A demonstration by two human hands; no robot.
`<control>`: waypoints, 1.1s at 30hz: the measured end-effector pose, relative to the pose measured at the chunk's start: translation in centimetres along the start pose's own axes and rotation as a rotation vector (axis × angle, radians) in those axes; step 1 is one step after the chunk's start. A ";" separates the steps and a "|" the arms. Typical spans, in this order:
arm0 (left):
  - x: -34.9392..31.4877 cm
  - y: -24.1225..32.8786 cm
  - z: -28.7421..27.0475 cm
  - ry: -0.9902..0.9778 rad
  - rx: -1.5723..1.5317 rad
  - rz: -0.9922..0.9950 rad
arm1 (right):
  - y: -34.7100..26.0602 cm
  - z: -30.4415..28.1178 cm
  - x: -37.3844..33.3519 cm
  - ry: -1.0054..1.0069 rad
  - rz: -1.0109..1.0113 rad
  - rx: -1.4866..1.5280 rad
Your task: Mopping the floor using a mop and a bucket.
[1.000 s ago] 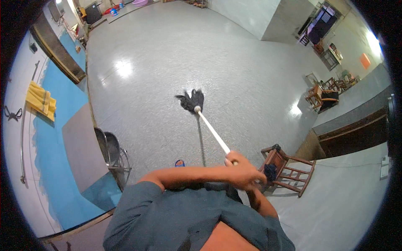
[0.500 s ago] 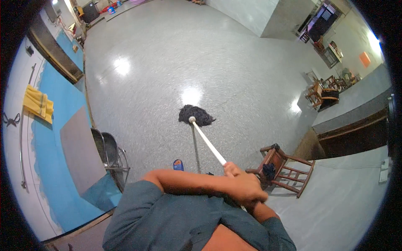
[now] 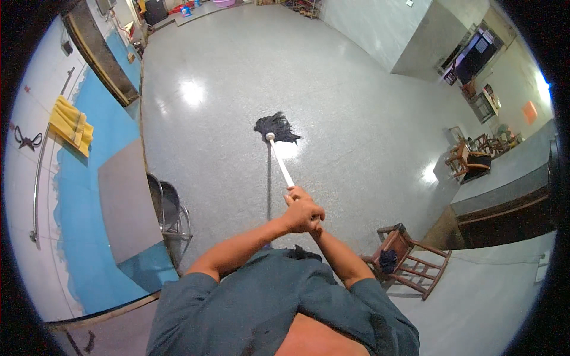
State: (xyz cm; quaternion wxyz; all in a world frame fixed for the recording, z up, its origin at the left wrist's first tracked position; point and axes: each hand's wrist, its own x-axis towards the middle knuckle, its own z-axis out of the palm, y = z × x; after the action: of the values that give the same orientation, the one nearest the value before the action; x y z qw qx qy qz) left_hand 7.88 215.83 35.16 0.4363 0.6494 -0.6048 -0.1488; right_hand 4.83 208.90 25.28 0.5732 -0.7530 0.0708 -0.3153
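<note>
Both my hands are closed round the white pole (image 3: 281,162) of a mop. My left hand (image 3: 305,215) grips nearer my body, its forearm coming in from the left. My right hand (image 3: 298,194) is just ahead of it on the pole, partly covered by the left; my right forearm passes under the left hand. At the pole's far end, the mop head (image 3: 279,126) of dark, stringy strands lies spread on the shiny grey floor (image 3: 219,142). The near end of the pole is hidden by my hands and body.
A wooden chair (image 3: 396,246) with a dark cloth lies tipped at the right. Metal-framed folding seats (image 3: 171,204) lean by the blue wall (image 3: 80,196) at left, beside a grey board (image 3: 123,202). A yellow towel (image 3: 71,127) hangs there. More chairs (image 3: 469,159) stand far right.
The mop head has slid forward across the floor, away from me. Both hands have swung forward and left with the pole, and my arms reach out further. The view has shifted slightly.
</note>
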 end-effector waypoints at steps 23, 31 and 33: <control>1.4 8.5 -8.8 -0.279 -0.349 0.748 | -20.0 1.2 5.5 -0.555 1.082 -0.760; 0.8 -4.4 -10.6 0.340 0.007 0.086 | 0.1 6.0 12.3 -0.402 -0.200 -0.103; 0.4 -6.1 -11.0 0.199 0.042 -0.091 | 4.7 7.1 12.8 -0.401 -0.235 0.007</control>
State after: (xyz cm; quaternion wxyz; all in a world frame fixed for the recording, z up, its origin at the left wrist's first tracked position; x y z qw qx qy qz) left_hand 19.90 219.07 37.03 0.4731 0.6967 -0.5315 -0.0904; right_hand 20.12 207.12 25.04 0.5379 -0.8016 -0.1335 -0.2242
